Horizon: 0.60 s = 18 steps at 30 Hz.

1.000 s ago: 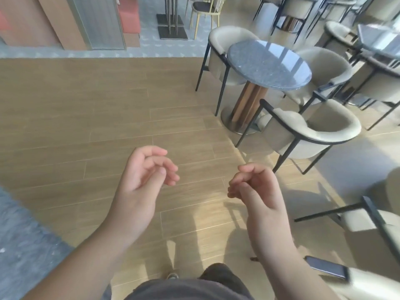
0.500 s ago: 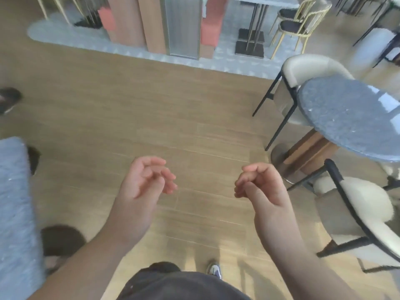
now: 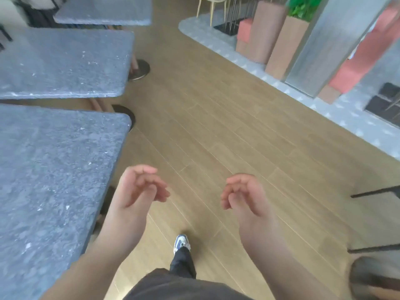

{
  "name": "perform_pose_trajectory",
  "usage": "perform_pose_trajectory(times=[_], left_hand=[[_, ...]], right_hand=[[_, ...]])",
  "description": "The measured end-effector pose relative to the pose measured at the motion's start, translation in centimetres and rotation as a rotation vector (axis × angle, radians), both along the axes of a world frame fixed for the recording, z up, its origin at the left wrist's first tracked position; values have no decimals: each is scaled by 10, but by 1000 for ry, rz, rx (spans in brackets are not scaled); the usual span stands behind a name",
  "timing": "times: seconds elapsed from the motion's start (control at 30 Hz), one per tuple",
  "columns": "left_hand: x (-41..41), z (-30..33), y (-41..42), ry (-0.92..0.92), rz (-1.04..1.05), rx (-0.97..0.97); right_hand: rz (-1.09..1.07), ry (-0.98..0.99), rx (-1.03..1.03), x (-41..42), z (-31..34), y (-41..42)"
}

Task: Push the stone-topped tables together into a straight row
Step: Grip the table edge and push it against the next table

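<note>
Three grey stone-topped tables run along the left. The nearest table (image 3: 49, 180) fills the lower left. A narrow gap of floor separates it from the middle table (image 3: 62, 63). The far table (image 3: 104, 9) lies beyond, set a little to the right. My left hand (image 3: 135, 198) hovers just right of the nearest table's edge, fingers loosely curled, holding nothing. My right hand (image 3: 244, 195) hangs over the wooden floor, also loosely curled and holding nothing. Neither hand touches a table.
Round dark table bases (image 3: 138, 69) show under the tops. Wooden floor (image 3: 216, 126) stretches ahead. A raised grey platform (image 3: 346, 113) with planters and a metal pillar (image 3: 333, 42) lines the right. Black chair legs (image 3: 376, 193) poke in at right. My shoe (image 3: 181, 243) is below.
The view has swung left: the round table and white chairs have left the frame and the row of stone tables has come in. Both hands keep the same loose curl.
</note>
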<state>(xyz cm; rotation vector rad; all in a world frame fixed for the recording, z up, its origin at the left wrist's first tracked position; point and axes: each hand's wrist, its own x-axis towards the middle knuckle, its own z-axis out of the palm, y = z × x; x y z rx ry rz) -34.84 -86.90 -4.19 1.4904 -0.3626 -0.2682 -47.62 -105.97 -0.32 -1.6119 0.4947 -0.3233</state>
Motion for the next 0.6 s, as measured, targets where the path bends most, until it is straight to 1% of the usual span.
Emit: perform_pose_trajectory(times=[0.1, 0.27, 0.47, 0.6], left_hand=[[64, 7, -9, 7, 59, -10], [160, 12, -31, 44, 184, -53], [233, -2, -61, 100, 307, -27], [285, -12, -93, 135, 455, -9]], right_hand=[[111, 37, -27, 81, 5, -18], [253, 23, -69, 195, 6, -46], [369, 54, -45, 294, -16, -83], [479, 35, 6, 373, -35, -118]])
